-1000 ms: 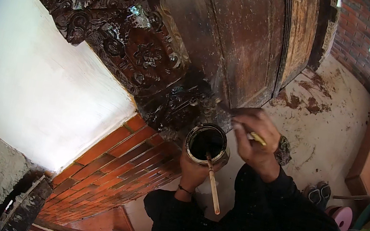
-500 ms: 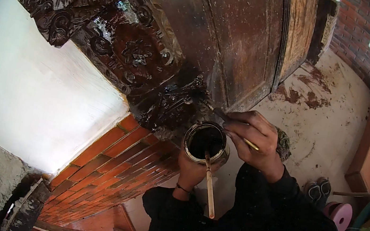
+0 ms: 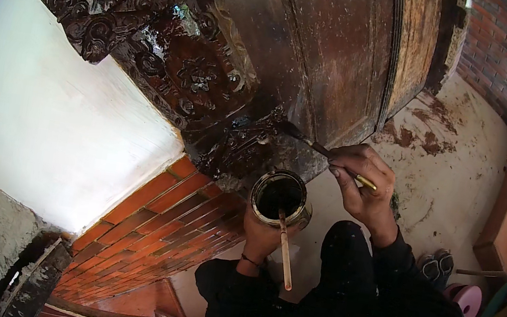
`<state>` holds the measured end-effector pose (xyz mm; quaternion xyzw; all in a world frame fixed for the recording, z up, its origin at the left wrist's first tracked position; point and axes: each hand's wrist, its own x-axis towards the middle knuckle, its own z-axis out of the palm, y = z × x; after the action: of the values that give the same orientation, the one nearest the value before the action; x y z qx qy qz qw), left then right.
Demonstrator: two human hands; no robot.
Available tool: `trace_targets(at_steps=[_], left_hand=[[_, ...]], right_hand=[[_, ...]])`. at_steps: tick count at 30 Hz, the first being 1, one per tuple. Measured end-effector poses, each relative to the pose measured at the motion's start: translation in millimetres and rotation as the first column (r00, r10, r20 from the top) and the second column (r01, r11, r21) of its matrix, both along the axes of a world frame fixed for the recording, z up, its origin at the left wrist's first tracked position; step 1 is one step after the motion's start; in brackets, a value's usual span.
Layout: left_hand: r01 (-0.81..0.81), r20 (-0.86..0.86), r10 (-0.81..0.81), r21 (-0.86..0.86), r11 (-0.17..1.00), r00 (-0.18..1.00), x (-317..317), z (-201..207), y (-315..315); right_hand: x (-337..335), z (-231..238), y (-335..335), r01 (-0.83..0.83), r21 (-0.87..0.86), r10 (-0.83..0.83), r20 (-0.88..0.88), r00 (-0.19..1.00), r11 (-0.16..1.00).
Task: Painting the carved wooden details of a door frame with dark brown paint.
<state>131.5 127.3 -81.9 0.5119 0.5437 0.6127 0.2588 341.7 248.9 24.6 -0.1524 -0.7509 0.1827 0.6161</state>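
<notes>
My right hand (image 3: pixel 362 186) grips a thin paintbrush (image 3: pixel 323 150) with a yellow handle. Its bristles touch the glossy dark carved wood (image 3: pixel 239 143) at the foot of an ornate door frame. My left hand (image 3: pixel 260 233) holds a small round tin (image 3: pixel 280 198) of dark stain from below, just under the carving. A wooden stick (image 3: pixel 284 248) leans out of the tin toward me. Beside the carving stands a tall brown wooden door (image 3: pixel 341 53).
A white wall (image 3: pixel 55 122) fills the left, with red brick tiling (image 3: pixel 150 235) below it. The concrete floor (image 3: pixel 456 162) to the right bears brown stains. A pair of sandals (image 3: pixel 432 267) and a pink round object (image 3: pixel 467 301) lie at the right. My dark trousers fill the bottom.
My right hand has moved out from the tin and reached the brush to the carved wood. The view has tilted slightly, and the tin stays in my left hand.
</notes>
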Motion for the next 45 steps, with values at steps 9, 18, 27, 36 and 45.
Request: trace_targets(at_steps=[9,18,27,36,45], left_hand=[[-0.01,-0.087,0.008,-0.028,1.0,0.996,-1.8,-3.2,6.1],[0.025,-0.043,-0.025,0.016,1.0,0.999,-2.0,5.4,-5.5],[-0.121,0.129,0.138,-0.136,0.983,0.982,12.4,-27.3,-43.9],[-0.181,0.05,0.187,-0.103,0.978,0.981,36.8,-21.5,-65.4],[-0.221,0.115,0.224,-0.038,0.974,0.968,50.0,-5.8,-70.4]], right_hand=[[-9.0,-2.3,0.4,0.065,-0.018,-0.065,-0.02,0.998,0.998],[-6.9,-1.0,6.9,0.038,-0.039,-0.034,0.1,0.994,0.999],[3.7,-7.4,41.4,-0.157,-0.068,0.16,0.039,0.986,0.985],[7.6,-23.8,60.6,-0.303,-0.161,0.302,-0.029,0.953,0.939],[-12.4,-9.9,17.7,-0.118,0.036,0.116,0.032,0.993,0.992]])
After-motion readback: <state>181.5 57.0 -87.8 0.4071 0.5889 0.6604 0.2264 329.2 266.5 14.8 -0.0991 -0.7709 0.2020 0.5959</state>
